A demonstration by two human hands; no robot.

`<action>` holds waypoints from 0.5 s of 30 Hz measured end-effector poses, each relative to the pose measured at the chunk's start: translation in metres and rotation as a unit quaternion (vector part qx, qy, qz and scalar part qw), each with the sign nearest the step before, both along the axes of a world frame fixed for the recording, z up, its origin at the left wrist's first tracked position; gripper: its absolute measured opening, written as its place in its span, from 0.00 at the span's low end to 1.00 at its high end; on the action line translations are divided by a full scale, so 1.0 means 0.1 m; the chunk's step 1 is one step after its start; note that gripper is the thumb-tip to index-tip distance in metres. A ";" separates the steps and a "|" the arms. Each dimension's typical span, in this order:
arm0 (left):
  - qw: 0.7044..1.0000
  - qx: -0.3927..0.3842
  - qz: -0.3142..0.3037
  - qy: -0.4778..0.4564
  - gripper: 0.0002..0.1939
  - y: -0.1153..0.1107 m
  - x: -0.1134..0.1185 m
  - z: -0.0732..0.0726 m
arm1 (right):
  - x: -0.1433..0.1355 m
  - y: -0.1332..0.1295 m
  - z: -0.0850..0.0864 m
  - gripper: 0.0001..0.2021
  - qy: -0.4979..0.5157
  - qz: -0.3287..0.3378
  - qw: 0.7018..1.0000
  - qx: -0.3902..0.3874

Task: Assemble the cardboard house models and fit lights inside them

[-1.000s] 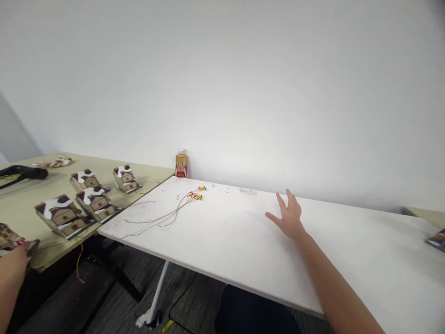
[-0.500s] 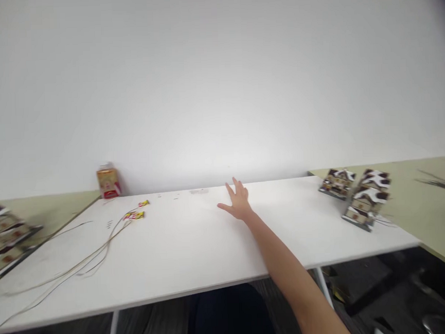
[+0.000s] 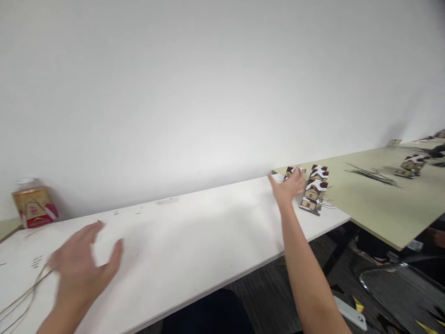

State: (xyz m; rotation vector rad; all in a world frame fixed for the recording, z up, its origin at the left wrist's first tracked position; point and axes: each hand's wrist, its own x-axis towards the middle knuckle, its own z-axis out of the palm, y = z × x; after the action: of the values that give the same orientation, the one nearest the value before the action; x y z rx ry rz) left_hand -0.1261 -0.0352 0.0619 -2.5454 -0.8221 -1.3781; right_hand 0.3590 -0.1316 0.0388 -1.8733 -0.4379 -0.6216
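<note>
My right hand reaches over the far right of the white table, thumb and fingers apart. It partly covers a small snow-roofed model house; whether it touches the house I cannot tell. Right beside it is a stack of similar model houses on dark bases. My left hand, slightly blurred, hovers over the left part of the table with its fingers spread and nothing in them. Thin cords lie beside it, their right ends hidden behind that hand.
A red and gold container stands against the wall at the back left. On the pale green table to the right lie dark thin strands and another model house. A chair stands below, and a person's hand shows far right.
The view has swung right. My right hand has moved right to the model houses, and my left hand has come into view. The small yellow and red packets no longer show.
</note>
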 end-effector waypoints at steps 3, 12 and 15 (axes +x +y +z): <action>0.987 0.150 0.013 0.055 0.16 0.21 0.54 -0.22 | 0.54 -0.58 -0.05 0.49 0.011 -0.087 0.994 0.067; 0.954 0.170 -0.186 0.160 0.19 0.35 1.45 -0.60 | 1.06 -1.01 -0.34 0.35 0.192 0.182 0.953 0.147; 0.962 0.125 -0.178 0.165 0.20 0.36 1.29 -0.69 | 0.79 -0.83 -0.39 0.36 0.178 0.260 0.941 0.121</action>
State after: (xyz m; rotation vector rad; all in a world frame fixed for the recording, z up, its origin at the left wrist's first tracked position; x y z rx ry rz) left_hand 0.0034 0.0004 -0.0069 -2.6902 -0.1265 -1.0052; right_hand 0.4375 -0.2143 -0.0004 -1.5031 -0.5612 0.0230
